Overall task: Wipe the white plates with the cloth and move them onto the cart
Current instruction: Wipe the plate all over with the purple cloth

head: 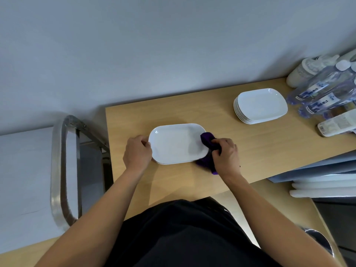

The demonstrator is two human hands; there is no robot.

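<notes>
Pale wood tabletop [250, 147] runs along a plain grey wall [134, 54], and its right end is cut off by the frame edge. One white plate [177, 145], oblong with rounded corners, lies flat on the table directly before the person. A thin second edge shows under its near rim; whether another plate lies beneath cannot be told.

The left hand [137, 151] grips the plate's left end, fingers curled at the rim, with the fingertips hidden behind the knuckles. The right hand [227, 155] is closed round a bunched purple cloth [208, 141]. The front of the cloth rests on the plate's right end, while the rest spills over the rim onto the wood below the hand. How much cloth sits inside the fist is hidden.

Farther back and to the right stands a stack of white plates [262, 105], well apart from the near plate. Beyond it, clear bottles [325, 91] with blue labels crowd the corner, distorted by the lens and partly out of frame, beside some whitish containers [306, 72] too blurred to identify.

At the left, just beside the table's end, is the cart [55, 166], seen as a curved steel handle bar. Its shelves are mostly hidden. Dark clothing fills the bottom of the view.
</notes>
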